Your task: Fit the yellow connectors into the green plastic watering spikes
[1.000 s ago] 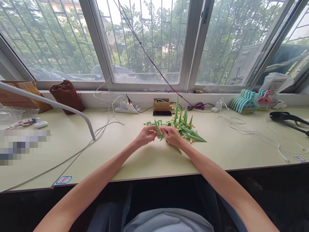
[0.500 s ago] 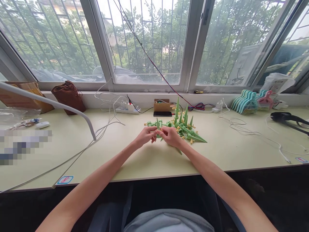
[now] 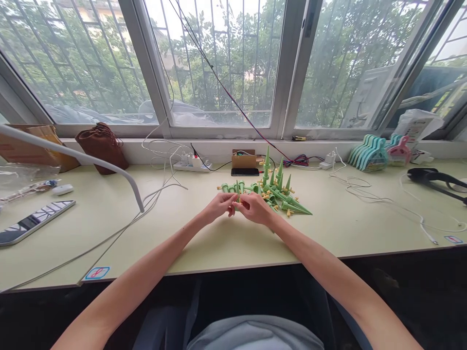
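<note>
Close together above the table, my left hand (image 3: 219,206) and my right hand (image 3: 255,209) pinch one green plant watering spike (image 3: 238,186) between them. Its pointed tip stands up above my fingers; the lower part is mostly hidden by them. Beyond and to the right of my right hand lies a pile of similar green spikes (image 3: 288,198) with small yellow valves, several of them pointing upward. Behind my left hand, more green spike pieces (image 3: 225,187) lie in a row. Another spike's tip shows partly under my right wrist.
A dark phone (image 3: 245,172) lies before a small cardboard box (image 3: 244,159) at the back. A power strip (image 3: 193,166), loose white cables (image 3: 156,197) and a brown pouch (image 3: 102,148) are left. Teal hangers (image 3: 369,154) and black glasses (image 3: 434,182) are right.
My right hand has shifted slightly left, and its fingers have moved against the spike. The spike's visible tip sits a little lower. My left hand stays nearly in place.
</note>
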Tool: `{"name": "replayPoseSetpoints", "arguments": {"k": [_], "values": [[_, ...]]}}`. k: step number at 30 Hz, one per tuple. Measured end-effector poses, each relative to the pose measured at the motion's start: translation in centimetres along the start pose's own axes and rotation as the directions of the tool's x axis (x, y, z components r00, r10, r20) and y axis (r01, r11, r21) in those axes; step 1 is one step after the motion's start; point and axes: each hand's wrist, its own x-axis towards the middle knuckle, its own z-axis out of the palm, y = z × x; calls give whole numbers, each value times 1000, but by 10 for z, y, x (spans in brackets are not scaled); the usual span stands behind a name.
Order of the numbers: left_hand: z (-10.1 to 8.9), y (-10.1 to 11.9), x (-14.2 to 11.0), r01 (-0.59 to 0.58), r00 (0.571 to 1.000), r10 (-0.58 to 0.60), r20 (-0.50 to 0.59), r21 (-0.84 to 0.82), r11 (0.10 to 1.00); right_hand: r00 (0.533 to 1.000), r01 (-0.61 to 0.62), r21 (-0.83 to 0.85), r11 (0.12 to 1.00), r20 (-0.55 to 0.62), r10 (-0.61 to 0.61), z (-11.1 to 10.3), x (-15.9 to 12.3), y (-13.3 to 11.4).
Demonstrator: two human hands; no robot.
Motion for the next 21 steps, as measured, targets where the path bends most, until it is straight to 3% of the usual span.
{"name": "replayPoseSetpoints", "arguments": {"k": [10,21], "values": [[2,0,-1,4,1000,-4,-9,14,1000,1000,23,-78,997,11,-22,3,0,4],[8,3,-1,-18,1000,17,-6,-97,995,999,38,-55,998,-11,-38,0,4,3]]}}
